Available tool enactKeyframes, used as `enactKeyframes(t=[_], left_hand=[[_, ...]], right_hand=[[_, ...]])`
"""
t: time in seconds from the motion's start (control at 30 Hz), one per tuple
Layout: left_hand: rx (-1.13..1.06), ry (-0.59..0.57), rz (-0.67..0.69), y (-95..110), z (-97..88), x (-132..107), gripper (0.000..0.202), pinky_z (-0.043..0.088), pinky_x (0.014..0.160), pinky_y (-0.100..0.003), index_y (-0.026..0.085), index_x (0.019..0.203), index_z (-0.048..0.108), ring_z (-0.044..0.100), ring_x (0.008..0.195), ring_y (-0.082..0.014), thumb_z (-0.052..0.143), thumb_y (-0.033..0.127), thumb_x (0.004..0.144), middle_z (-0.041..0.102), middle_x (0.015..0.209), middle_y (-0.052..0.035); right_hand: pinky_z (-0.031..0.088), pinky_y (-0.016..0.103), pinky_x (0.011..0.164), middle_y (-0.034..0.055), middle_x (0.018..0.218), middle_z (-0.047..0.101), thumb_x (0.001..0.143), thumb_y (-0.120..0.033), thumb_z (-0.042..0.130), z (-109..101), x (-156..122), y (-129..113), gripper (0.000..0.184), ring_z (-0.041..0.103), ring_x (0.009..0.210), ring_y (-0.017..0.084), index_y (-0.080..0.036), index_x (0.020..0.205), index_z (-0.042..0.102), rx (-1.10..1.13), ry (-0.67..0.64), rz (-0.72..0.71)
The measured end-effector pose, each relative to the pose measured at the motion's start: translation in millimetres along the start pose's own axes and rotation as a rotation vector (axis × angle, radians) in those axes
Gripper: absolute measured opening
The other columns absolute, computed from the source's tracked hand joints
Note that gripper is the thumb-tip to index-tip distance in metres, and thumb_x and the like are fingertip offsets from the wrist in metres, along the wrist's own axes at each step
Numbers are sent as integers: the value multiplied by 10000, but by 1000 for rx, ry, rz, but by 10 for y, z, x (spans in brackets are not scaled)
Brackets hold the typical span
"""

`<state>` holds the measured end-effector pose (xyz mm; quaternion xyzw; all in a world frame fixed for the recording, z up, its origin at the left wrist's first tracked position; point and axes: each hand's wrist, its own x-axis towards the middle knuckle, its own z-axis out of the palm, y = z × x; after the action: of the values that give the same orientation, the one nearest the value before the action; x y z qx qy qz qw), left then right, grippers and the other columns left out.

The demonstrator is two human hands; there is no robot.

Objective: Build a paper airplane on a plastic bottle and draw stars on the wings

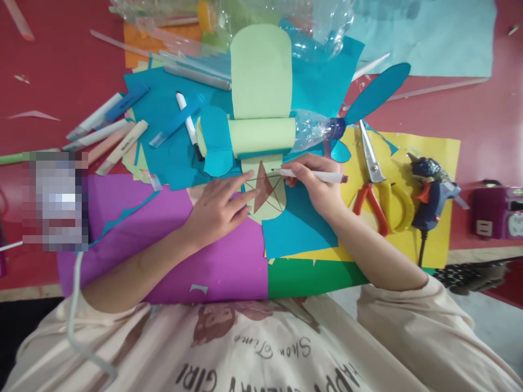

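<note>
A bottle aeroplane (261,130) made of a clear plastic bottle, pale green paper wings and a blue paper propeller (376,92) lies on coloured sheets. Its near wing (265,190) bears a partly coloured brown star. My left hand (218,207) lies flat on the wing's left side, fingers stretched out, pressing the paper. My right hand (318,188) grips a white marker (310,175) with its tip at the star's right point.
Scissors with red handles (370,179) and a blue glue gun (431,190) lie on yellow paper at the right. Several markers (106,133) lie at the left on blue paper. Purple (183,256), green and blue sheets cover the red table. A purple device (496,209) sits far right.
</note>
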<state>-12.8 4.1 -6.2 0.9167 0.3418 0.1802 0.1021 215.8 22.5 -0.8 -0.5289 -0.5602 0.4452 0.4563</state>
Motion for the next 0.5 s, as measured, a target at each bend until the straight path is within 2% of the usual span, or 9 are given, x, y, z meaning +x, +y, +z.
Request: enactKeyframes(t=[0.1, 0.2, 0.33, 0.5], left_hand=[[1, 31, 162, 110, -23, -3, 211, 493, 872, -344, 170, 1083, 635, 622, 1044, -200, 457, 173, 971, 666, 1166, -94], [61, -21, 266, 229, -24, -20, 236, 492, 858, -307, 171, 1134, 628, 623, 1017, -169, 450, 185, 981, 675, 1174, -71], [136, -86, 314, 320, 2, -50, 312, 480, 857, -314, 139, 1214, 601, 606, 1052, -173, 392, 252, 1011, 586, 1334, -86], [105, -148, 316, 306, 21, -56, 337, 469, 861, -315, 146, 1210, 610, 605, 1031, -172, 401, 320, 1010, 561, 1366, -60]], right_hand=[[394, 252, 472, -21, 526, 577, 809, -428, 633, 1, 9, -9, 294, 525, 478, 98, -195, 630, 621, -56, -1, -19], [370, 244, 457, -30, 511, 564, 806, -436, 626, 5, 18, 0, 302, 502, 463, 91, -194, 629, 593, -67, -9, 2], [344, 234, 435, -42, 495, 540, 786, -399, 629, 21, 17, 23, 271, 469, 438, 83, -199, 627, 539, -61, -27, 37], [310, 233, 437, -55, 463, 465, 773, -345, 611, 46, 5, 37, 277, 413, 430, 73, -205, 580, 470, -112, -18, 13]])
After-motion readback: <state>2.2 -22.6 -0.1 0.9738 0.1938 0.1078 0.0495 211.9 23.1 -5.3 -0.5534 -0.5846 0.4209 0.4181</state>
